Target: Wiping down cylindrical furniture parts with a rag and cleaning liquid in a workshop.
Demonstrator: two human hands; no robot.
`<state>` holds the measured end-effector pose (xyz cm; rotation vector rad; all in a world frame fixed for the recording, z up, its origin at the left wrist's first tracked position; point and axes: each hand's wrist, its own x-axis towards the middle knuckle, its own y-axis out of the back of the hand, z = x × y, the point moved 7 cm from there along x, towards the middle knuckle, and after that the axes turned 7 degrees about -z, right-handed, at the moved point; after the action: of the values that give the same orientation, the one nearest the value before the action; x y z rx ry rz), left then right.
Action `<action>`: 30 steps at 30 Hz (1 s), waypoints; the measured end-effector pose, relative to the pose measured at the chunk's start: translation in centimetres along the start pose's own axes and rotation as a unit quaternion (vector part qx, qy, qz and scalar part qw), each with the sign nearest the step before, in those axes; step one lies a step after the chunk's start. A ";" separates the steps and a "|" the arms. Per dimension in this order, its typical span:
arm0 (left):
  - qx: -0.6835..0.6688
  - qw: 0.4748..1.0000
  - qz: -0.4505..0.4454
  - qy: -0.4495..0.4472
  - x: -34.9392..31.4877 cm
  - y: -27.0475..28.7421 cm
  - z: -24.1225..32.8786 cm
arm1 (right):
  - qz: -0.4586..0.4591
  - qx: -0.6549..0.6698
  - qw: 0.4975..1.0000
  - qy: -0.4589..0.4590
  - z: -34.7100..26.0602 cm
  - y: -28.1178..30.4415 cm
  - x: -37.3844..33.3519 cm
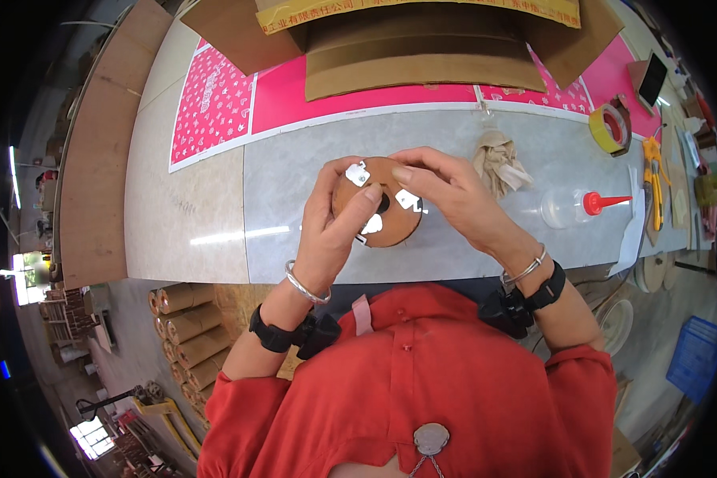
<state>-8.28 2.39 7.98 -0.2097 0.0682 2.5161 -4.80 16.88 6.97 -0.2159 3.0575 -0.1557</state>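
above the grey tabletop (311, 159), just in front of the chest, both hands hold a round brown disc (384, 213) with a dark centre hole and three small white tabs (358, 173) stuck on its face. the left hand (331, 223) is curled closed around the disc's left rim, thumb lying across its face near the lowest tab. the right hand (446, 191) is closed on the upper right rim, fingertips pressing near a tab there. to do this well, it seems best to keep the disc braced from both sides and press each tab flat with one fingertip, without sliding it. the disc's flat face points up toward the camera, tilted slightly; being round, it has no clear long axis, only the thin axis through the hole running roughly toward the viewer. near the right hand on the tabletop lie a crumpled beige cloth (500, 163) and a clear squeeze bottle with a red nozzle (581, 205); a roll of yellow tape (611, 129) sits farther right.
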 end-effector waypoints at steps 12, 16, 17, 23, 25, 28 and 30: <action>-0.020 0.999 -0.019 0.017 0.4 0.4 -3.1 | -0.003 -0.005 0.999 -0.034 2.5 0.4 -0.1; -0.015 0.999 -0.026 0.024 0.7 0.2 -4.2 | 0.010 -0.031 0.999 -0.037 3.5 0.9 -0.1; -0.016 0.999 -0.025 0.024 0.8 0.1 -4.6 | 0.016 -0.038 0.999 -0.036 3.8 1.0 -0.1; -0.008 0.997 -0.030 0.071 1.5 0.1 -5.2 | 0.027 -0.070 0.996 -0.039 4.1 1.1 0.3; -0.005 0.998 -0.018 0.066 1.4 0.6 -6.6 | 0.019 -0.092 0.995 -0.039 3.9 0.7 0.4; 0.001 0.998 -0.033 0.061 1.8 0.2 -8.5 | 0.031 -0.091 0.993 -0.064 4.0 0.8 0.3; -0.001 0.998 -0.060 -0.007 1.8 -0.4 -8.6 | 0.076 -0.107 0.985 -0.108 4.9 1.7 -0.6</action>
<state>-8.29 2.93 -0.83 -0.1912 0.0454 2.3986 -4.00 18.15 1.99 -0.0086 2.8547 0.1932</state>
